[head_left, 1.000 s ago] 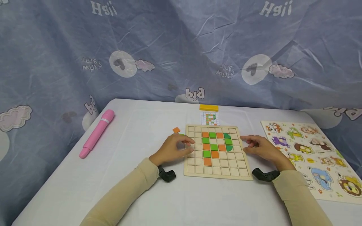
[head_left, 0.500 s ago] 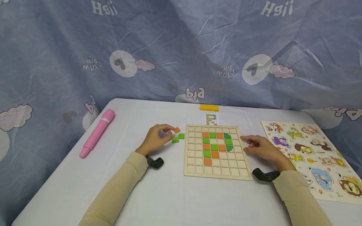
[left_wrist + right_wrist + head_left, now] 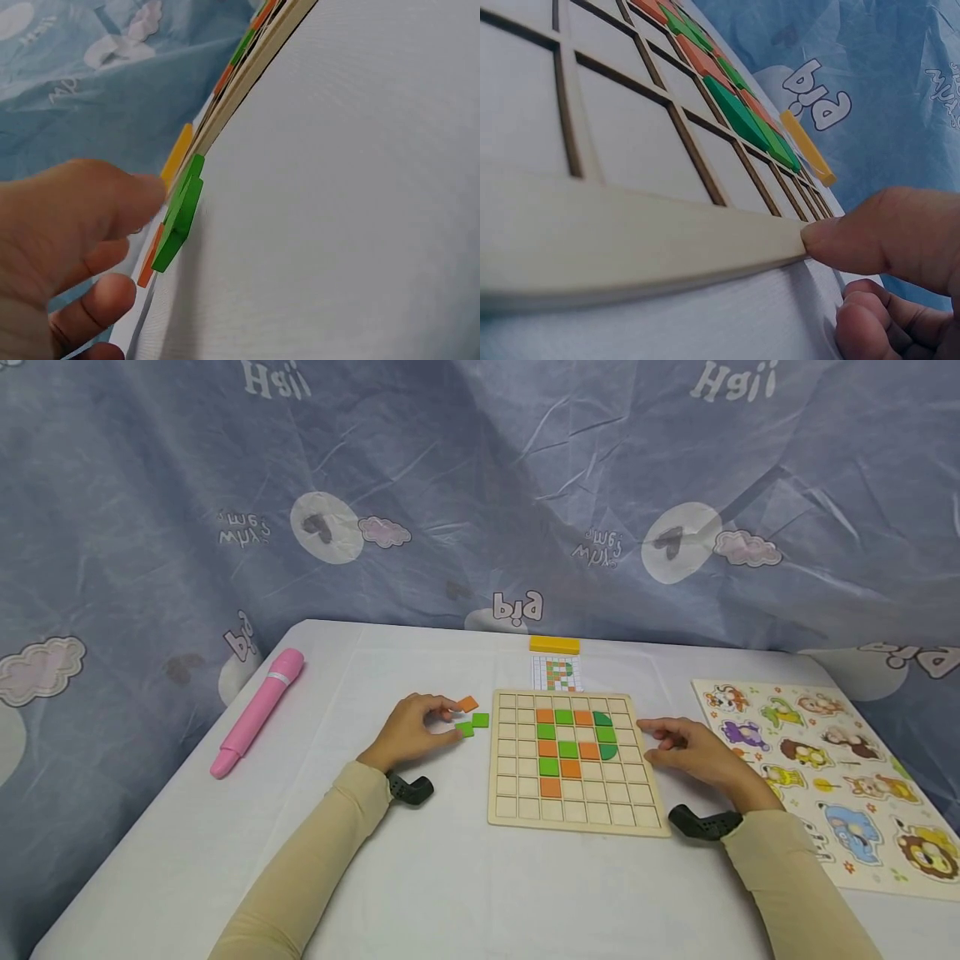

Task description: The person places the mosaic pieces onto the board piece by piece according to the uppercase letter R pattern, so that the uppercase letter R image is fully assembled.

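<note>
In the head view my left hand [image 3: 411, 728] is beside three loose square tiles left of the wooden grid board [image 3: 517, 810]. Its thumb tip is right at a green tile [image 3: 465, 729] and the index fingertip right at an orange tile [image 3: 468, 703]; a gap shows between thumb and fingers. Another green tile [image 3: 480, 720] lies just beyond. Orange and green tiles on the board form a P shape, with two dark green rounded pieces at its right. My right hand [image 3: 693, 753] touches the board's right edge; in the right wrist view its thumb [image 3: 877, 232] presses the rim.
Behind the board, a pattern card [image 3: 557, 674] with a coloured R stands against a yellow block [image 3: 554, 645]. A pink microphone-shaped toy [image 3: 258, 714] lies at the far left. At the right is an animal puzzle board [image 3: 832, 777], partly under the right arm. A patterned curtain hangs behind the table.
My left hand has moved left from the board's edge to the loose tiles, uncovering the green ones. In the last half second it has hardly shifted. My right hand stays at the board's edge.
</note>
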The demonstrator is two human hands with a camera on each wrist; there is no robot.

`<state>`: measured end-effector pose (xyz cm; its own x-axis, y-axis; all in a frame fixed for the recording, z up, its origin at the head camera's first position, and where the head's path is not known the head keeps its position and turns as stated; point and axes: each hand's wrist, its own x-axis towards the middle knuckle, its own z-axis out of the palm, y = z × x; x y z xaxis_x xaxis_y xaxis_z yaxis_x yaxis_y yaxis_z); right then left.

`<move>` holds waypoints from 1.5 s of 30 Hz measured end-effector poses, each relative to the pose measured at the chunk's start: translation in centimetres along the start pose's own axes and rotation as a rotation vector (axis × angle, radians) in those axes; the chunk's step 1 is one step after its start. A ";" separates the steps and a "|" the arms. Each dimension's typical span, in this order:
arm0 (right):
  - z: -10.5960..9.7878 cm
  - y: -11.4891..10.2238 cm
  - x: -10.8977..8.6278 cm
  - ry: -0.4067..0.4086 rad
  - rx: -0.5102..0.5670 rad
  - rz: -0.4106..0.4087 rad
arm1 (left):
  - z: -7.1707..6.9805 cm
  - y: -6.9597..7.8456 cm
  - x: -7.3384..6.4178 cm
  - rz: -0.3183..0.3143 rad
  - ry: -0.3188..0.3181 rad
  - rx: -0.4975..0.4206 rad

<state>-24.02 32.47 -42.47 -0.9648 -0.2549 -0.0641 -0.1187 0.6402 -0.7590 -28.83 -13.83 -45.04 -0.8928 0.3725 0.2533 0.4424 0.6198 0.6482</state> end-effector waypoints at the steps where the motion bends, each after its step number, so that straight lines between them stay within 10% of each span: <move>1: 0.0 0.0 0.0 0.000 -0.002 0.001 | 0.0 0.0 0.0 -0.007 -0.008 0.017; 26: 0.0 0.3 0.1 -0.001 -0.003 0.007 | 0.4 0.1 0.0 0.007 0.007 -0.110; 45: 0.0 0.0 0.0 0.000 0.001 0.008 | 3.7 6.8 -1.1 0.143 -0.075 -0.199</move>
<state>-24.05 32.48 -42.46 -0.9658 -0.2495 -0.0701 -0.1108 0.6419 -0.7588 -24.51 -7.49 -43.53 -0.8101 0.5018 0.3033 0.5321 0.4119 0.7397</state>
